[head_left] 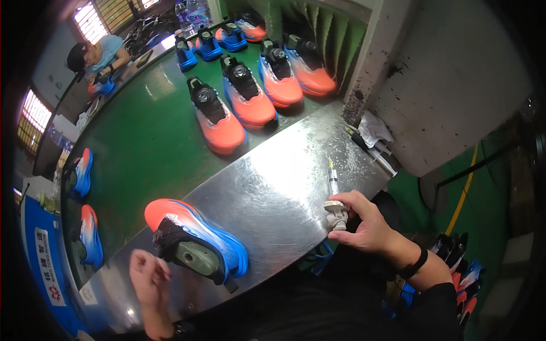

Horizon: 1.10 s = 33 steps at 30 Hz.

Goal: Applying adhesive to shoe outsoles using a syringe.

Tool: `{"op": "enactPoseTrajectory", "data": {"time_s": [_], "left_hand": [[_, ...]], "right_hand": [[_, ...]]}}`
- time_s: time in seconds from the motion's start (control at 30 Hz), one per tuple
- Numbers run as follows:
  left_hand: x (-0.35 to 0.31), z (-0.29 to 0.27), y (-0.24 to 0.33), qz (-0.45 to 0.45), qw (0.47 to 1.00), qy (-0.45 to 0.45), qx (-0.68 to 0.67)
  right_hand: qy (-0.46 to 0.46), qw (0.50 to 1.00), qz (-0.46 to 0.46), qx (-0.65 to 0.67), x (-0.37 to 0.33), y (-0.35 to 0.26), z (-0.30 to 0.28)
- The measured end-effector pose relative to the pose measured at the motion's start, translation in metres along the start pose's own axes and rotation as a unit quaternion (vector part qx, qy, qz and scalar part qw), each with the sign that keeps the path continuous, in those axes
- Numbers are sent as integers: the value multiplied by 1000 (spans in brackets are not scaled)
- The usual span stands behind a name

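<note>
My right hand pinches the syringe, tip outward, probably keeping it clear of me; my left hand curls loosely, seemingly empty, beside the shoe

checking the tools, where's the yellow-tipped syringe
In the head view, the yellow-tipped syringe is right of centre, in the right hand, pointing away from the person over the metal tabletop.
</note>
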<state>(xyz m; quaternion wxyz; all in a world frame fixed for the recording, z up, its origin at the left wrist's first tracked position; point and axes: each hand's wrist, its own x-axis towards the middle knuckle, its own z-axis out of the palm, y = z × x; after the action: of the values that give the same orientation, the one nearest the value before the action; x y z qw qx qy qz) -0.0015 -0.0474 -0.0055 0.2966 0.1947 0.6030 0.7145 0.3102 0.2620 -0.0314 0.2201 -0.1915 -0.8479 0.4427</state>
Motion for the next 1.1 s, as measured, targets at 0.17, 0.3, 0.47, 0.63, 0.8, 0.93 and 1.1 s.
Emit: {"op": "enactPoseTrajectory", "data": {"time_s": [0.17,0.3,0.47,0.63,0.8,0.93,1.1], "left_hand": [[55,-37,-20,-17,989,136,62],[81,-34,-24,-62,986,-104,118],[82,-13,-17,-59,985,-1,163],[67,25,-18,-8,994,-24,107],[54,57,-21,-36,990,-91,-99],[36,53,-16,-51,953,-140,-263],[27,52,-3,3,980,-100,-172]], "right_hand": [[15,978,72,195,-8,2,-4],[-6,980,169,103,-14,-1,-16],[25,997,51,56,-24,-22,-19],[-53,989,46,133,-22,-53,-18],[-109,974,-36,194,-3,-77,-8],[-178,919,-57,348,18,-94,6],[-235,860,-45,451,43,-124,32]]}}
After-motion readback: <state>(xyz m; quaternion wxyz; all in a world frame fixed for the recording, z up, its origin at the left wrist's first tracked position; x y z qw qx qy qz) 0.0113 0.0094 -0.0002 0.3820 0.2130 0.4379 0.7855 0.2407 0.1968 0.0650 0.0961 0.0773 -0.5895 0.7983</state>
